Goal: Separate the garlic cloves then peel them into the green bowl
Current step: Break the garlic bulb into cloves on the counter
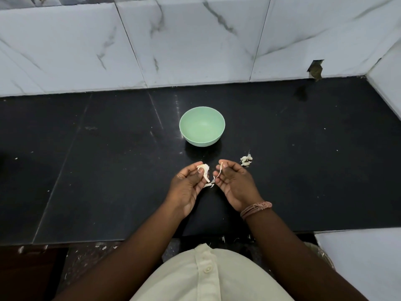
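A garlic clove (203,168), partly skinned, was pinched between the thumb and curled fingers of the left hand (186,187). A thin strip of peel (220,171) was pinched at the fingertips of the right hand (235,184), just beside the clove. The two hands were held close together above the black countertop (108,170), palms turned inward. Loose scraps of skin (210,185) were seen between and below the hands. A small heap of separated cloves (246,160) was laid on the countertop, near the right hand and apart from it. The green bowl (202,129) was stood upright beyond the hands, with nothing visible inside. A corded wristband (256,209) was worn on the right wrist. White marble-patterned wall tiles (195,40) were set behind the countertop.
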Demonstrator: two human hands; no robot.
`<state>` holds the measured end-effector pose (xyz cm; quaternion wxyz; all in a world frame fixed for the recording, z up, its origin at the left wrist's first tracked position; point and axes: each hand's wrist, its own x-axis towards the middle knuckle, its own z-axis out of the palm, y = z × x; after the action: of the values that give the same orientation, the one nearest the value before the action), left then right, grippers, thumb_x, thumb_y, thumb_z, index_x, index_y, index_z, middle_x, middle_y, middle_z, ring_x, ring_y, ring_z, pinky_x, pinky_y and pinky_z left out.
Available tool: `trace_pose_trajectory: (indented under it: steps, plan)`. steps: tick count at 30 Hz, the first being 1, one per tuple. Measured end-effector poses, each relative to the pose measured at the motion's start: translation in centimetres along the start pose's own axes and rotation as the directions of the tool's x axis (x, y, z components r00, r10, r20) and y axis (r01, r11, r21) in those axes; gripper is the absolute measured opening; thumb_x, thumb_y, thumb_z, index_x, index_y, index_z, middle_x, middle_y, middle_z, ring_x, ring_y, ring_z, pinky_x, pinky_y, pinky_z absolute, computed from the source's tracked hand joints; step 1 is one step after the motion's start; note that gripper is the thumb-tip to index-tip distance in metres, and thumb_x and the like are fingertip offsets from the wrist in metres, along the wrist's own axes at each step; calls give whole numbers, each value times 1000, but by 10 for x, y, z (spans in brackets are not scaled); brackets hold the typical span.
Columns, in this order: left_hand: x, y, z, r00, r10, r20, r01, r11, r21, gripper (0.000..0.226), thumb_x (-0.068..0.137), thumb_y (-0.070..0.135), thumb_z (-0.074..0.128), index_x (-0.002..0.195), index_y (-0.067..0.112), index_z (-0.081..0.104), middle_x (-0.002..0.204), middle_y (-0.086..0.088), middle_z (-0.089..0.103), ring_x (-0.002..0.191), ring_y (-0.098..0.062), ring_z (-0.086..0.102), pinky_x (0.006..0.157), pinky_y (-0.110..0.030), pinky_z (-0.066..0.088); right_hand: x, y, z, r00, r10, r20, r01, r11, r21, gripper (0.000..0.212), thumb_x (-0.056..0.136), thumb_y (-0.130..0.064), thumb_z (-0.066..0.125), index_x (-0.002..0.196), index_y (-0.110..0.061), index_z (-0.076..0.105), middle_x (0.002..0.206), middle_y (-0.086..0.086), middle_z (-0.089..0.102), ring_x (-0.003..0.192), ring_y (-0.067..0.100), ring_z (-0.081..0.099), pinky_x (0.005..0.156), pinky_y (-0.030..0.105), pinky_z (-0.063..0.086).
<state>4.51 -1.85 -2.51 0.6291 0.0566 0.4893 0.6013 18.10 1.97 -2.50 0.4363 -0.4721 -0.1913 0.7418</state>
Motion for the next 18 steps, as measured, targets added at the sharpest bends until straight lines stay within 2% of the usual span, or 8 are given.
trace_pose_trajectory:
  steps: [2,4,7,10,13,15,17,18]
  plan:
    - [1,0,-1,1000,-23,-12,22,999,-23,21,95,-6,58,113,2,67,103,-14,75,91,-21,73,75,-26,62,4,-3,-8,996,-40,-78,39,999,-25,11,103,-7,57,105,-3,67,77,6,67,64,12,62,60,23,54]
    - [0,-1,0,999,-46,-18,45,998,-42,21,95,-6,60,114,1,66,103,-16,75,90,-24,74,73,-27,62,8,-5,-18,969,-129,-209,95,981,-167,12,101,-6,61,107,1,69,74,7,64,57,11,58,52,21,51]
    - [0,-3,2,997,-68,-23,67,997,-44,25,93,-6,62,118,-1,64,104,-18,75,90,-27,75,75,-31,63,13,-11,-32,906,-251,-340,146,941,-307,14,98,3,59,108,1,69,77,9,66,59,12,60,53,19,54]
    - [0,-4,5,997,-74,-14,74,997,-36,28,92,-7,63,120,-4,64,108,-21,74,95,-28,74,81,-32,63,16,-18,-44,842,-343,-416,164,898,-407,14,96,5,58,107,-1,65,84,18,69,60,16,63,50,17,52]
    - [0,-5,6,997,-73,14,73,997,-18,30,91,-7,64,121,-5,65,111,-20,73,96,-24,73,82,-29,62,21,-20,-51,789,-415,-454,168,855,-491,3,94,-1,64,96,-3,65,86,20,73,60,18,68,50,19,53]
    - [-1,-6,7,996,-74,40,74,997,-2,29,91,-7,64,120,-3,66,110,-18,74,96,-23,73,85,-30,61,22,-20,-52,776,-437,-454,150,828,-540,4,94,-6,65,91,-4,67,79,16,73,56,18,68,53,28,58]
    - [-2,-6,7,995,-77,57,76,997,19,29,91,-7,64,119,-2,67,109,-16,75,100,-24,72,92,-31,59,20,-20,-52,760,-495,-420,130,750,-648,10,93,-16,68,85,-10,70,73,7,72,58,18,68,58,36,59]
    - [-3,-6,8,995,-75,61,73,997,26,28,91,-6,64,118,-1,67,109,-16,75,102,-24,71,94,-32,57,18,-20,-52,751,-538,-382,115,677,-727,14,94,-23,69,82,-16,71,76,3,72,65,17,68,63,35,57]
